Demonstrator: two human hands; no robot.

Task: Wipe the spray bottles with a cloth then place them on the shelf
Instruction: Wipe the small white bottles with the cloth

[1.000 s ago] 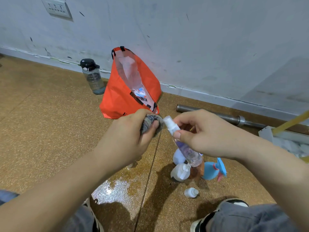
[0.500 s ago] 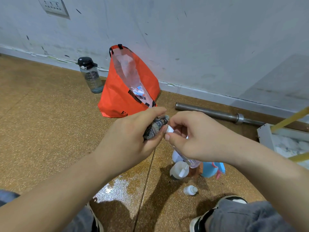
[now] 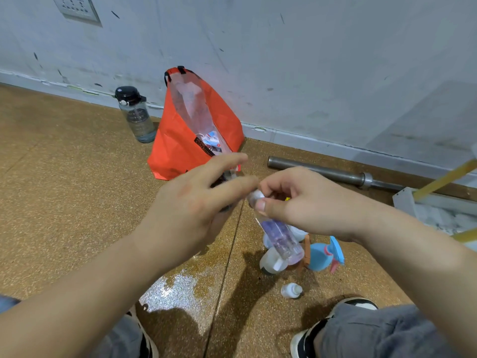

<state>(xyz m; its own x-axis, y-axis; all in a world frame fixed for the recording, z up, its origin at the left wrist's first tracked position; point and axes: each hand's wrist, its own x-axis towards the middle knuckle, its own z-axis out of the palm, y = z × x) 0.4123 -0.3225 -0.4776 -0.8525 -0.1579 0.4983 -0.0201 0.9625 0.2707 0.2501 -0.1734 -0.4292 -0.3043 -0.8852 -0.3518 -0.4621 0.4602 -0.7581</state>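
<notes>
Head view. We see the right hand (image 3: pixel 304 202) pinching a clear spray bottle (image 3: pixel 280 237) near its white top, with the thumb on the near side and the fingers curled over the far side. The bottle has purple contents. It is held in the air above the floor (image 3: pixel 64 202), tilted, top to the far left and base to the near right.

The left hand (image 3: pixel 191 205) is just left of the bottle top, with its fingertips right at it, and it is motion-blurred. A dark cloth (image 3: pixel 220 180) shows under those fingers. We cannot tell whether the hand grips it or only presses it, because the blur hides that.

On the floor below the held bottle we see a white spray bottle (image 3: pixel 271 263) with a blue trigger sprayer (image 3: pixel 322 257) just right of it. A small white bottle (image 3: pixel 290 290) lies nearer to us, apart from those two. A wet patch (image 3: pixel 175 288) lies to the near left of them.

On the far side, by the wall (image 3: pixel 309 60), stands an open orange bag (image 3: pixel 180 151). A grey water bottle (image 3: pixel 136 117) with a black lid stands just left of it, and a metal bar (image 3: pixel 322 171) lies to its right. Grey trousers (image 3: pixel 374 332) and a black-and-white shoe (image 3: pixel 303 339) show at the near edge.
</notes>
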